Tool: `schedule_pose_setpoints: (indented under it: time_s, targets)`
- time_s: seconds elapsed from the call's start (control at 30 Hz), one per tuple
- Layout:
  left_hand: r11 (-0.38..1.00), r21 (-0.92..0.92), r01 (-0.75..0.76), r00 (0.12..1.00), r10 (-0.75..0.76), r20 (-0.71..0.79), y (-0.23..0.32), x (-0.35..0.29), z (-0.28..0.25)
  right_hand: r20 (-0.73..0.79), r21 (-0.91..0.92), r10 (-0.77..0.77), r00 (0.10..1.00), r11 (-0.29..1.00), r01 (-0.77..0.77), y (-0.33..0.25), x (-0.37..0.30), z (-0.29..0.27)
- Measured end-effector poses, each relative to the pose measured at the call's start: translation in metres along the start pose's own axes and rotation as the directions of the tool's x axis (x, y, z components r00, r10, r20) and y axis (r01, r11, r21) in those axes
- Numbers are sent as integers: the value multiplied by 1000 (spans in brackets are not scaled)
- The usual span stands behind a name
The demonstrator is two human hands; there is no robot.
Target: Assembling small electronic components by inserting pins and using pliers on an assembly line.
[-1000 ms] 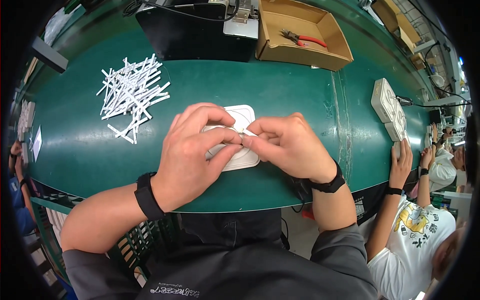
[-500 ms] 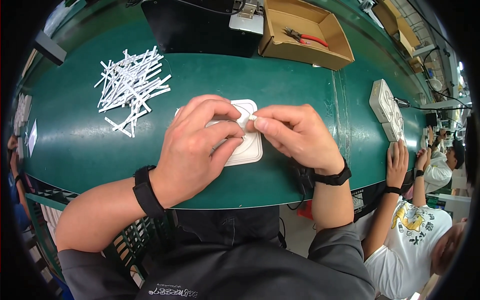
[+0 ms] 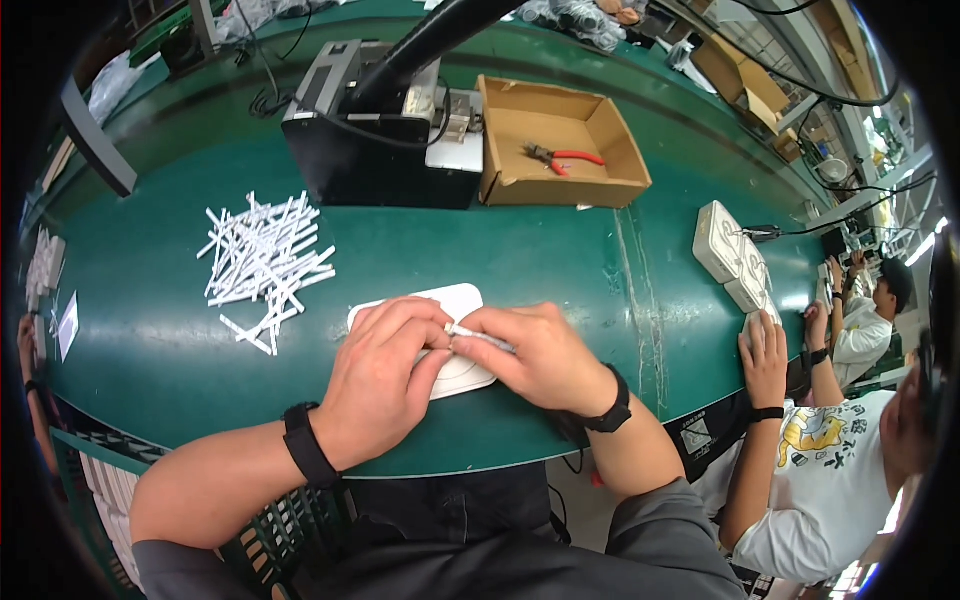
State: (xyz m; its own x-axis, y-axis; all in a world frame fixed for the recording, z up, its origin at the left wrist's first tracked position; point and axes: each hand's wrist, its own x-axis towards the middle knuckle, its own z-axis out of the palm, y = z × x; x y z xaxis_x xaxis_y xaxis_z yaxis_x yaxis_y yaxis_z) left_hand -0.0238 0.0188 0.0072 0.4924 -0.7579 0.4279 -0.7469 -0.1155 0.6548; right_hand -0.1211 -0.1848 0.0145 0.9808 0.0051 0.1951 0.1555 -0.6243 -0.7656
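Note:
Both my hands meet over a white rounded-square piece (image 3: 462, 298) lying flat on the green bench, and they cover much of it. My right hand (image 3: 550, 360) pinches a thin white strip (image 3: 482, 337) between thumb and index finger. Right against its tip, my left hand (image 3: 380, 375) has its fingers curled with thumb and index close together. Whatever sits in that left pinch is hidden by the fingers. To the left on the bench lies a loose pile of narrow white strips (image 3: 265, 250) with small dark marks.
A black machine (image 3: 385, 165) with a metal part stands at the back. Beside it, an open cardboard box (image 3: 500, 185) holds red-handled pliers (image 3: 577, 157). White square pieces (image 3: 722, 245) form a row at the right, where a co-worker's hand (image 3: 765, 355) rests.
My view has tilted up, so bench objects appear lower and more of the machine shows. My right fingertips have closed in on the left ones, and the strip now shows across the right fingers.

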Motion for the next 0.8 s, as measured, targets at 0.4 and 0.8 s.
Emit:
schedule_pose_setpoints:
  time_s: [0.4,0.8]
  targets:
    - [998,-31,61,998,-61,-15,-4,11,0,32,82,48,998,995,-51,4,11,-7]
    - [999,47,16,1000,-16,-2,1,0,1,-127,-135,-207,970,973,190,4,-8,10]
